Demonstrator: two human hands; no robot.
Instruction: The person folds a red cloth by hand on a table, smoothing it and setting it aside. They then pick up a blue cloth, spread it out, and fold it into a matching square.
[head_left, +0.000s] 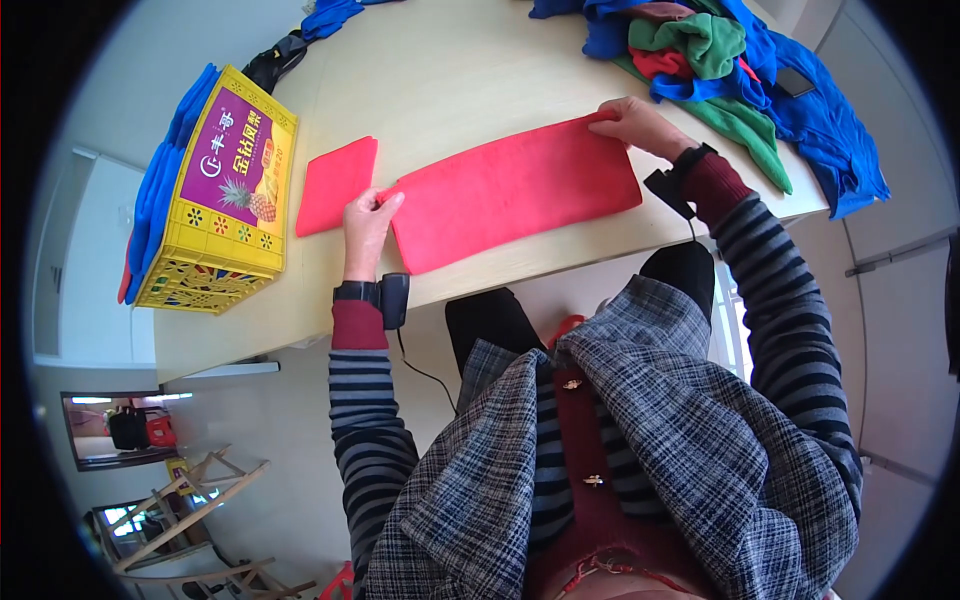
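A long red cloth [515, 190], smooth like a towel, is stretched out along the near edge of the table. My left hand [368, 222] pinches its far left corner between thumb and fingers. At the far right corner, my right hand [642, 125] grips the same cloth with the thumb on top. Just left of my left hand lies a smaller folded red cloth [335, 185], flat on the table.
On the left stands a yellow plastic crate [205, 285] with a purple pineapple label; folded blue cloths [165, 180] show along its far left side. A loose heap of blue [835, 125] and green cloths [700, 45] spreads over the right end of the pale table [450, 80].
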